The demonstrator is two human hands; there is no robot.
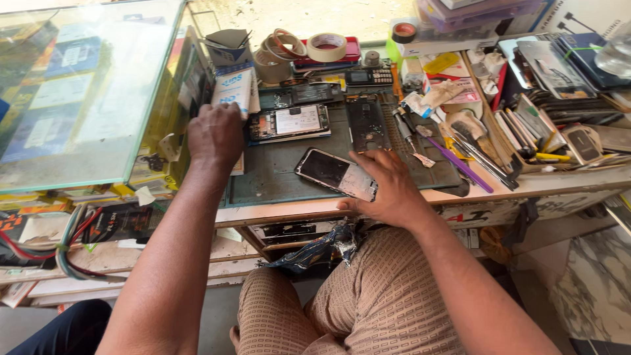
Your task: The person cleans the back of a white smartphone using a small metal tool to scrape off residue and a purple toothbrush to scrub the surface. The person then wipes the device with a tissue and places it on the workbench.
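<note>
Two hands worked at a cluttered repair bench: right hand (388,187) fingers grasped a detached phone screen (336,174) at the near edge of the dark work mat (276,174), while the left hand (215,135), fingers curled, rested on a white box (233,89) beside an opened phone (289,123).

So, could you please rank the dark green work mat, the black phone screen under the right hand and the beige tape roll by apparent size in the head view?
1. Dark green work mat
2. Black phone screen
3. Beige tape roll, though it lies farther from the camera, which shrinks it somewhat.
</note>
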